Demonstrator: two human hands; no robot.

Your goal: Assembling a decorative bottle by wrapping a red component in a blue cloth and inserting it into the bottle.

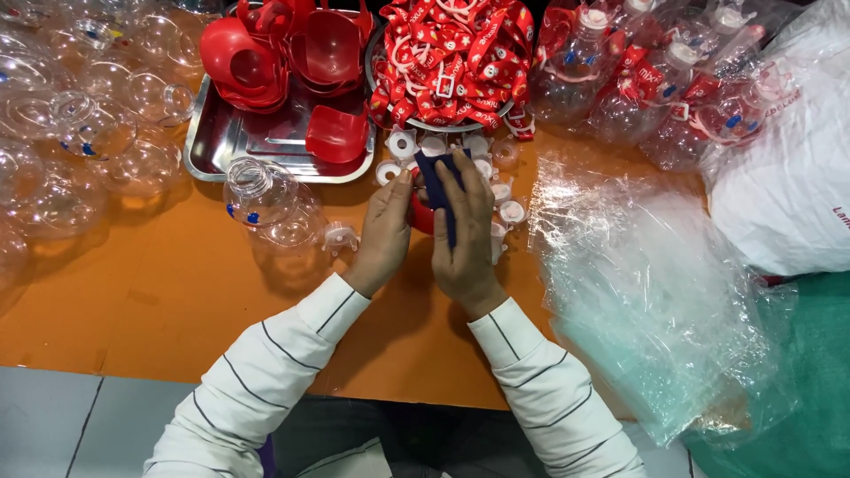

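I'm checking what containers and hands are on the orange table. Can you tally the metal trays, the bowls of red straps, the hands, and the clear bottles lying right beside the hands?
Metal tray: 1
Bowl of red straps: 1
Clear bottle beside the hands: 1
Hands: 2, the left hand and the right hand
Total: 5

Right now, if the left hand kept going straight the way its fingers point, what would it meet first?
The left hand points up the table. First in line are the small white caps, just past its fingertips; beyond them sits the round bowl of red straps. Depth is hard to judge from above.
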